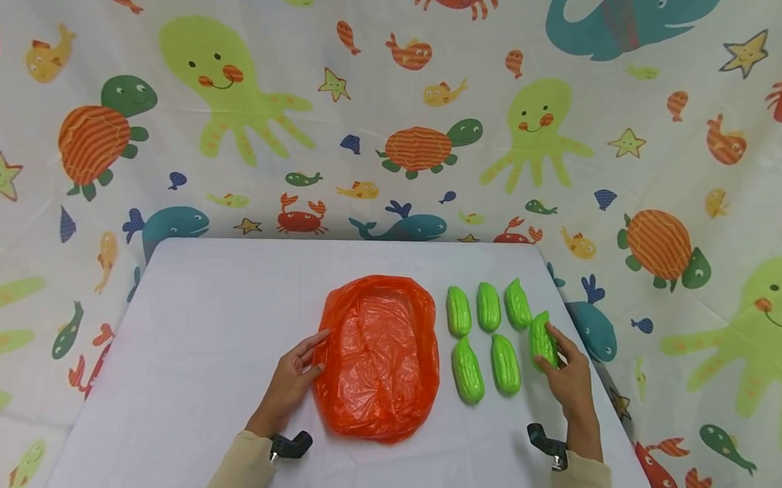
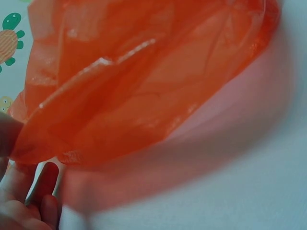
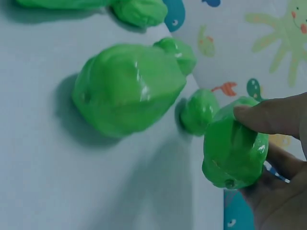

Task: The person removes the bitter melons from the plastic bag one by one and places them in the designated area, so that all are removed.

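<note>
An orange-red plastic bag (image 1: 381, 338) lies mid-table with its mouth spread and its rim standing up. At its left edge, my left hand (image 1: 295, 373) pinches the thin film between thumb and fingers; the left wrist view shows the bag's edge (image 2: 43, 139) gathered there. My right hand (image 1: 569, 374) grips a glossy, ridged green cucumber (image 1: 543, 339), thumb on one side and fingers on the other. In the right wrist view this cucumber (image 3: 235, 148) appears tilted, end toward the camera. Several like cucumbers (image 1: 468, 370) lie in two rows between the bag and my right hand.
A white-covered table (image 1: 225, 314) bears everything; its right edge runs close beside my right hand. Behind and around it hangs a curtain (image 1: 360, 94) printed with sea animals. Each wrist wears a small black camera mount (image 1: 291, 446).
</note>
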`<action>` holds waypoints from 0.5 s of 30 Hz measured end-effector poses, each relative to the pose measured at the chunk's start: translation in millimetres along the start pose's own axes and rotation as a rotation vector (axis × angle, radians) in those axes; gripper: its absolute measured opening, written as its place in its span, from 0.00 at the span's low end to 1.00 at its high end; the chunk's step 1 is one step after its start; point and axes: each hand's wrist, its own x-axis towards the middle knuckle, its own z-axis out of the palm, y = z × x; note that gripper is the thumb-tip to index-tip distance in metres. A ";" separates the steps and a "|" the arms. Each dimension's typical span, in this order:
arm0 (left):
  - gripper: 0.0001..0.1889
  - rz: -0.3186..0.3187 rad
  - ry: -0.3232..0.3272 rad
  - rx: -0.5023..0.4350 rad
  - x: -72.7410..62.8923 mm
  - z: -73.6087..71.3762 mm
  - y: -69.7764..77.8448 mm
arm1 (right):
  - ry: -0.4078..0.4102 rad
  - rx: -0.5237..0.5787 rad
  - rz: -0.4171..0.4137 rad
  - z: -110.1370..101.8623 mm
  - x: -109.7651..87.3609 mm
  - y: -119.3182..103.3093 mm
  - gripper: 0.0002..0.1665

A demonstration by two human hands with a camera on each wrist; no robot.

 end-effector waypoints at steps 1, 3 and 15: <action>0.31 0.001 -0.002 0.001 0.1 -0.1 0.0 | -0.008 -0.005 0.013 -1.6 -0.4 3.2 0.47; 0.31 0.006 -0.002 -0.001 0.1 0.0 0.4 | -0.027 -0.012 0.047 -4.3 -1.1 8.0 0.48; 0.32 0.002 -0.002 -0.008 0.2 0.4 1.8 | -0.151 -0.013 0.134 -4.1 0.7 24.3 0.46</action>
